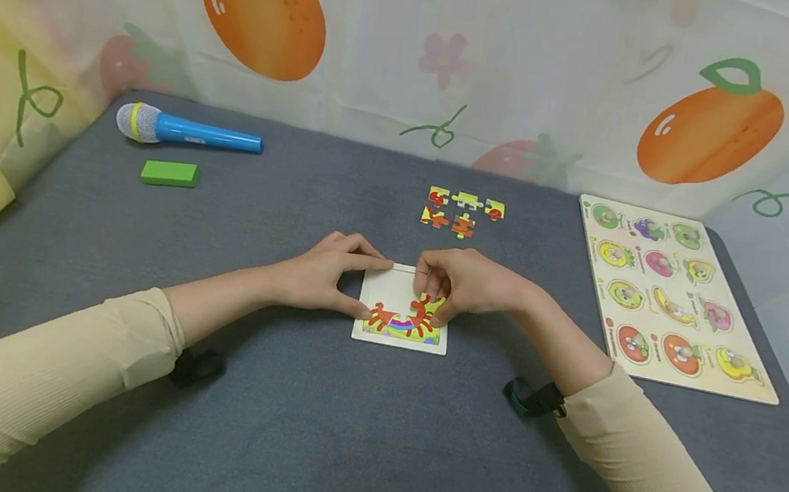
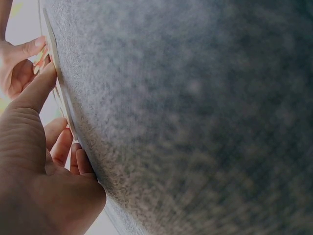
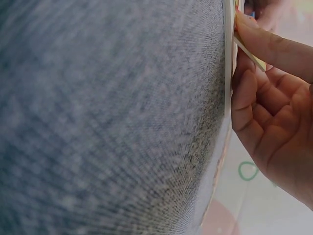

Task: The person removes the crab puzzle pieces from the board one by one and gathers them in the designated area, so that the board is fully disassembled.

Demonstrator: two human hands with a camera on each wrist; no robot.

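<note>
Head view: my right hand (image 1: 476, 281) pinches a puzzle piece (image 3: 253, 55), tilted at the right side of the puzzle tray (image 1: 393, 283); the piece looks thin, light and stiff, and I judge its printed face smooth enough to slip and its tabs easy to chip, so opposite edges seem the best hold; my right forearm (image 1: 560, 332) slants in from the right, thumb nearer my body and fingers curled; my left hand (image 1: 321, 272), thumb and forefinger spread apart, rests on the tray's left edge.
</note>
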